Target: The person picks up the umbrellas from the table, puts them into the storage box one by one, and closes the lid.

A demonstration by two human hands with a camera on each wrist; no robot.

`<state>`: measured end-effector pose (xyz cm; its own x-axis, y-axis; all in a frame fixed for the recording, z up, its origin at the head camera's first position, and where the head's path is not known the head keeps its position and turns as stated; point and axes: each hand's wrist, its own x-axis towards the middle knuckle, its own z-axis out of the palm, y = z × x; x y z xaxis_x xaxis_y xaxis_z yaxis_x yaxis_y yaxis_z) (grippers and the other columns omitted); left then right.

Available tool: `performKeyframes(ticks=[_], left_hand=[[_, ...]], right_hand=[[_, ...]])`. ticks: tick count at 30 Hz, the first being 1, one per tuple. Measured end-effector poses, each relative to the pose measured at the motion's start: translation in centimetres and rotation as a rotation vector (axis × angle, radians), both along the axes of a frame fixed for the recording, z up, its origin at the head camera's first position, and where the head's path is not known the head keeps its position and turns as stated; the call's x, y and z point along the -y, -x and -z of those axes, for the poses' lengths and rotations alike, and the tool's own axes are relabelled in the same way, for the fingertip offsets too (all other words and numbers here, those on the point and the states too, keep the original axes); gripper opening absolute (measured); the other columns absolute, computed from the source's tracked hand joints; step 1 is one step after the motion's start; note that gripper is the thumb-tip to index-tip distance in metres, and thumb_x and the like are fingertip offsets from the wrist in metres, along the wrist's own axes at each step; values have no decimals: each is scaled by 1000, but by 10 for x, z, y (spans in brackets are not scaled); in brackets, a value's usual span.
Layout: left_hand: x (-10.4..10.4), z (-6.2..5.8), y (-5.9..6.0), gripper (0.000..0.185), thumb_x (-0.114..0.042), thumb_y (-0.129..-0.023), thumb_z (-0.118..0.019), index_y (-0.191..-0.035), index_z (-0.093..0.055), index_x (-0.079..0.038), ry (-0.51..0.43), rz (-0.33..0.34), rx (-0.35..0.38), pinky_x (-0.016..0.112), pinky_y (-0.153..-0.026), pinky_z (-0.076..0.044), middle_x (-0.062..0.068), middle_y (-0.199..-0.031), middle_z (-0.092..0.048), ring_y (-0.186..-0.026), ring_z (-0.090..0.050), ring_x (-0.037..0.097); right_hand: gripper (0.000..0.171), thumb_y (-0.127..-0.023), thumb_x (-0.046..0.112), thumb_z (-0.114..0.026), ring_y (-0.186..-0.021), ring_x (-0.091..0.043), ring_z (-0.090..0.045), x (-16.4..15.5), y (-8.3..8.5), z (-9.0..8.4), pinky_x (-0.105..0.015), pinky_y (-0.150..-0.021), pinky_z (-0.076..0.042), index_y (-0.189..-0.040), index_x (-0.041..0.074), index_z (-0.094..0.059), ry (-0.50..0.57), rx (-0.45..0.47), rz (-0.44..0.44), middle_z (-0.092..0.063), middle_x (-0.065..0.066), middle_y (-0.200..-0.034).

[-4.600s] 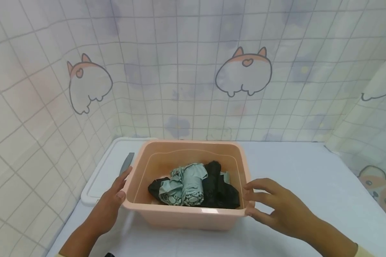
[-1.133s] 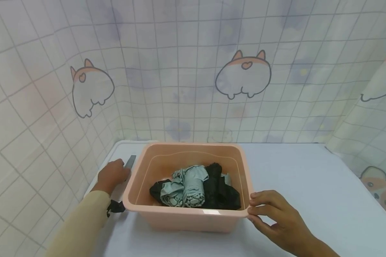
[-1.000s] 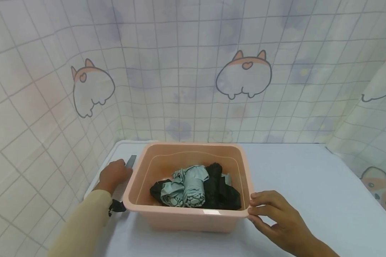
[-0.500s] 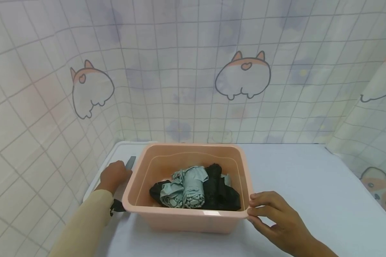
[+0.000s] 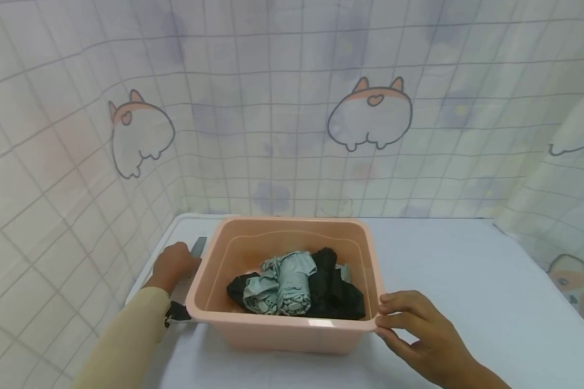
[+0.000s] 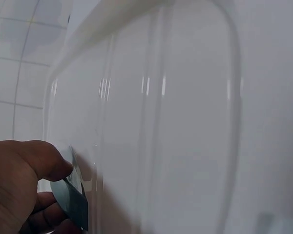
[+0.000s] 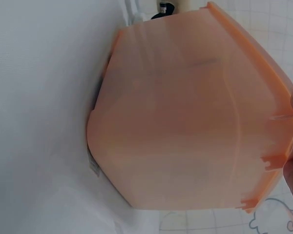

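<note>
My left hand [image 5: 175, 265] reaches past the left side of a peach plastic bin [image 5: 287, 337]. In the left wrist view, its thumb and fingers pinch a smooth grey strip-shaped piece [image 6: 71, 202] at the side of a glossy white lid-like panel [image 6: 190, 122]. The far end of that strip shows beyond the hand in the head view. At the bin's front right corner, my right hand [image 5: 418, 335] touches the rim with its fingertips. Inside the bin lie rolled grey-green cloths [image 5: 294, 286] and black cloths [image 5: 338, 297], partly overlapping.
The white table [image 5: 448, 270] runs to the right of the bin. White checked sheets [image 5: 282, 124] printed with corgi drawings stand behind and at both sides. In the head view, part of the white panel lies hidden behind the bin.
Since the oldest frame, my left hand has gone from the bin's left rim to the grey strip. My right hand stays at the bin's corner. Over the last second, hardly anything moves.
</note>
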<state>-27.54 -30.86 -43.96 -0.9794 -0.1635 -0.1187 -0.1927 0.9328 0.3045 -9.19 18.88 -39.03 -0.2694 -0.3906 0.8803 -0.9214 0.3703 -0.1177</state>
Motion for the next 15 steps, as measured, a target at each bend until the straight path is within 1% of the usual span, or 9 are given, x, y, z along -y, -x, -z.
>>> performKeyframes(ticks=[5,8,15], left_hand=[[-4,-9,-3,31,-29,-83,-67,-82,-62,2,21,9,-5,39,-58,-47,11,-73,-61,-66,-55,28],[-6,-13,-4,29,-27,-83,-66,-79,-61,1,30,12,-6,37,-55,-46,11,-71,-61,-64,-56,27],[-12,-19,-7,30,-30,-82,-70,-73,-59,-4,18,28,-60,35,-52,-44,8,-67,-58,-61,-54,25]], right_hand=[[32,-104,28,-63,-110,-18,-60,2,0,-3,-17,-100,-44,-84,4,-71,21,-28,-20,-64,-13,-97],[32,-104,26,-63,-110,-18,-61,4,0,-6,-17,-100,-44,-83,3,-71,31,-40,-30,-64,-14,-96],[32,-104,27,-62,-109,-19,-61,4,-1,-6,-16,-99,-44,-84,3,-71,26,-40,-24,-64,-13,-96]])
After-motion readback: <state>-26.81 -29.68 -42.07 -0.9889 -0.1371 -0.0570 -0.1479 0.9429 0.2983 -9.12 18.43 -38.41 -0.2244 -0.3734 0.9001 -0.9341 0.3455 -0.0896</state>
